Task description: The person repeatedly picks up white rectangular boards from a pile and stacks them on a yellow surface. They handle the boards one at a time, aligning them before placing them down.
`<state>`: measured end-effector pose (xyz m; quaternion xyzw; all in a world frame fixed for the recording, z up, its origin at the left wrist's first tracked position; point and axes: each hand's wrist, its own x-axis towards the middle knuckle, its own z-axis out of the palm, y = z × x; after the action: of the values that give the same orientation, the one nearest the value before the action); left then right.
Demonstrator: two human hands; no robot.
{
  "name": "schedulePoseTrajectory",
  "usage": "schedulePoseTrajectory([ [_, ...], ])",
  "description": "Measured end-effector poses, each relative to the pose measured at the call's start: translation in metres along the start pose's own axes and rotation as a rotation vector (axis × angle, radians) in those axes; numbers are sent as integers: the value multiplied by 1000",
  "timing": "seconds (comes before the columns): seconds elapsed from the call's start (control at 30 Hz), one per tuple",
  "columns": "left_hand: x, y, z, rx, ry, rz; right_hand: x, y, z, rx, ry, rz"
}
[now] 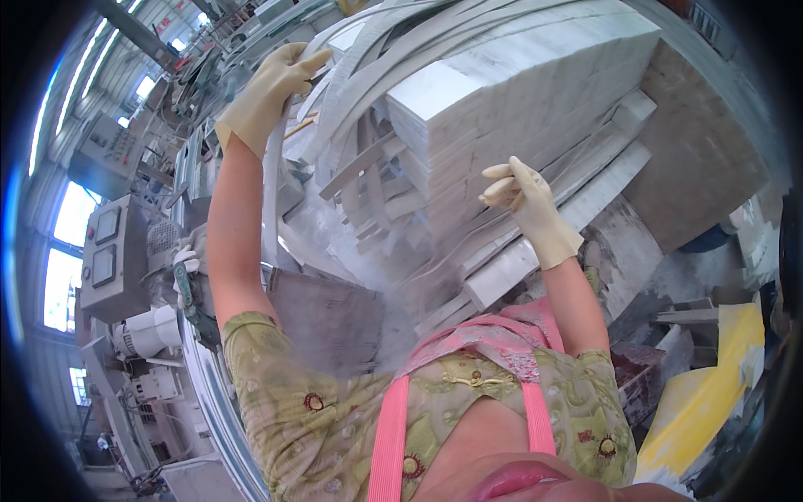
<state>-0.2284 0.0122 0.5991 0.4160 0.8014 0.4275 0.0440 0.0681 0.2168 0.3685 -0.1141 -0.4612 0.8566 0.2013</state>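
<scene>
My left hand (276, 88), in a cream rubber glove, reaches up at the upper left. Its fingers are bent around the edge of a thin, long pale stone strip (272, 188) that runs down beside my forearm; the grip itself is partly hidden. My right hand (529, 209), gloved alike, is raised in front of a stack of white slabs (519, 117). Its fingers are loosely apart, with nothing seen in them. Several long grey-white strips (364, 79) lie bunched between my left hand and the stack, bending in the fisheye picture.
Stone offcuts (502, 272) lie below the stack. A brown board (707, 138) stands at the right, above a yellow sheet (703, 402). At the left are a grey control box (117, 259), a motor (150, 333) and a metal rail (217, 402). A dark panel (322, 322) lies near my body.
</scene>
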Motion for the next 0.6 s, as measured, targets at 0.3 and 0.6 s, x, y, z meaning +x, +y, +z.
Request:
schedulePoseTrajectory([
  [0.3, 78, -52, 40, 495, 65, 54, -13, 19, -31, 54, -6, 19],
  [0.6, 140, -44, 67, 857, -36, 2, -45, 16, -85, 91, 203, 27],
])
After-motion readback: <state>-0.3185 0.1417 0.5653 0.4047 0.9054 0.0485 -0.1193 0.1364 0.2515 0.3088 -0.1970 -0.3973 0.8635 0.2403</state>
